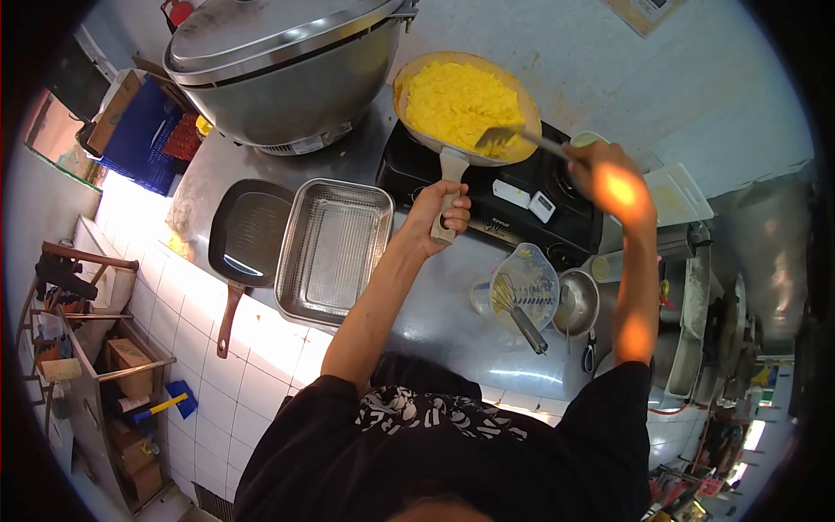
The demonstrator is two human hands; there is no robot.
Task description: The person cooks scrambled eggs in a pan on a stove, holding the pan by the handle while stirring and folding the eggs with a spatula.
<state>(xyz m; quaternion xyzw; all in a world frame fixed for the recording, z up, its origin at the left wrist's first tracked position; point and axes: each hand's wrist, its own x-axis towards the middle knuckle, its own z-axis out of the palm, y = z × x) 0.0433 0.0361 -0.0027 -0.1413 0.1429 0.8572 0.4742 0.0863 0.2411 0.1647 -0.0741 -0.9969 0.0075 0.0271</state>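
Note:
A light-coloured frying pan (400, 103) full of scrambled eggs (461, 96) sits tilted over the black gas stove (396, 165). My left hand (435, 213) is wrapped round the pan's pale handle. In my right hand (613, 178) is a spatula (500, 136), its slotted dark head at the near right edge of the eggs. A white digital thermometer (541, 206) lies on the stove top, to the right of my left hand. The spatula is slightly blurred, and part of its handle is hidden in my fist.
A large steel rice cooker (283, 96) stands at the back left. Nearer are a dark square pan (248, 230) and a steel tray with a wire basket (335, 252). A measuring jug (539, 283) with a whisk (520, 317), a steel bowl (577, 303) and scissors (590, 355) lie right of centre.

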